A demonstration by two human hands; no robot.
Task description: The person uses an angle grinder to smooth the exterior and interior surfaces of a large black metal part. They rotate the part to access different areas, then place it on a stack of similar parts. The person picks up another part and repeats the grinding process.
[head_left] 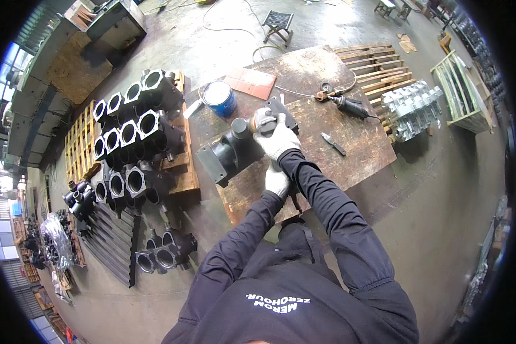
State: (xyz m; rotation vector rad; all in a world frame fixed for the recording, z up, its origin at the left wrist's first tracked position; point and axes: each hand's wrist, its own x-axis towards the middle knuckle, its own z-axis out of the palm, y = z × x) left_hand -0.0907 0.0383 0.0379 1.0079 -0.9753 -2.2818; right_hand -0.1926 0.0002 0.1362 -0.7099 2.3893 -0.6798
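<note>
A black metal casting (226, 153) with flat bolted flanges and a round stub lies across the worn workbench (304, 183). Over its far right part, my right hand (281, 139), in a white glove, is closed round the grey rounded head of a hand grinder (264, 122). My left hand (277, 179), gloved too, is closed lower down, nearer my body, on what appears to be the grinder's rear grip. My wrists and the gloves hide most of that grip. Where the grinder meets the casting is too small to make out.
A blue can (218, 98) and an orange-red sheet (251, 82) occupy the bench's far side. Rightward lie a corded black power tool (350, 106) and a small knife-like tool (333, 144). Black castings (140, 129) crowd a pallet at left; silver castings (411, 109) stand at right.
</note>
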